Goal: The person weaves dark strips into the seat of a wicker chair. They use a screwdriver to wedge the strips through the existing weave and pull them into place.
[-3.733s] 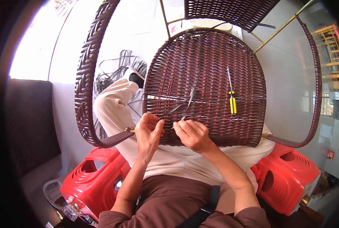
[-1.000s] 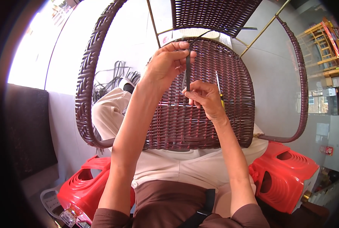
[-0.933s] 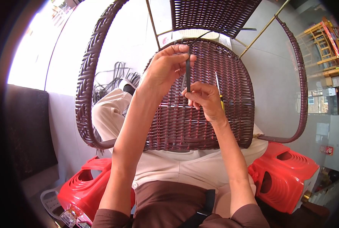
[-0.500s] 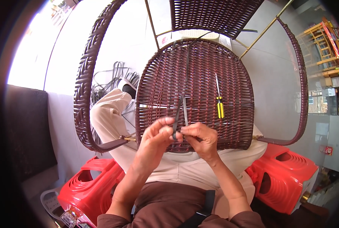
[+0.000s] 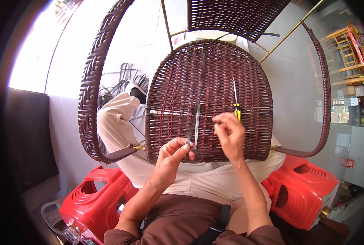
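The dark brown woven seat (image 5: 169, 98) of a chair lies across my lap. My left hand (image 5: 174, 155) pinches a flat grey-black weaving strip (image 5: 193, 126) near the seat's front edge. The strip is looped: two lengths run side by side up to the middle of the weave. Over the right half of the seat, my right hand (image 5: 231, 134) has its fingers loosely bent and slightly apart, a little blurred, with nothing visible in them. Just beyond its knuckles lies a yellow-and-black screwdriver (image 5: 236, 108), its shaft pointing away from me; the hand partly covers the handle's near end.
Curved woven armrests (image 5: 93, 81) flank the seat, and the woven backrest (image 5: 235, 16) stands beyond it. Red plastic stools (image 5: 94, 200) are at both my sides. Loose strips (image 5: 127, 75) lie heaped on the floor at left, by my shoe. A bamboo rack (image 5: 353, 57) stands far right.
My right hand has left the strip and moved right and away from me, to beside the screwdriver. My left hand has shifted slightly nearer to me, still pinching the strip.
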Tool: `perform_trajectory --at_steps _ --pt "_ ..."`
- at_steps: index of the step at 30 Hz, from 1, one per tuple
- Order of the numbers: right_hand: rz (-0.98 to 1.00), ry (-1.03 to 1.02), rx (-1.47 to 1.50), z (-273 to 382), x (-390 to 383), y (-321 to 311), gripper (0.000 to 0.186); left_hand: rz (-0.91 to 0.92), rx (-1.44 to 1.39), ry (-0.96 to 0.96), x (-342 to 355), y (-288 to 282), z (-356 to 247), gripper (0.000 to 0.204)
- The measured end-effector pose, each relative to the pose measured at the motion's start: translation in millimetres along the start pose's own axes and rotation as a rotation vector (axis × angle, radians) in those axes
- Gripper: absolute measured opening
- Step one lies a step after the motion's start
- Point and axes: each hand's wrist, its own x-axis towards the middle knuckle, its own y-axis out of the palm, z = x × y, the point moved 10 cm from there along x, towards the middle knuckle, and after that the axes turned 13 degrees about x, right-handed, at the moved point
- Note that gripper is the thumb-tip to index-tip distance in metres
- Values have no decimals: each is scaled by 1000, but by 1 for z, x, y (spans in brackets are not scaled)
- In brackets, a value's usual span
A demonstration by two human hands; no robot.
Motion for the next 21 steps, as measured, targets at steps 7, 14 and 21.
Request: perform_trajectory --at_steps 7,14,21 --pt "-12 -12 -220 -21 101 6 10 76 86 57 3 28 -7 5" --pt "51 299 -243 -42 151 37 11 42 98 41 3 19 -5 6" --pt "-8 513 -8 -65 162 38 11 53 76 33 1 16 3 7"
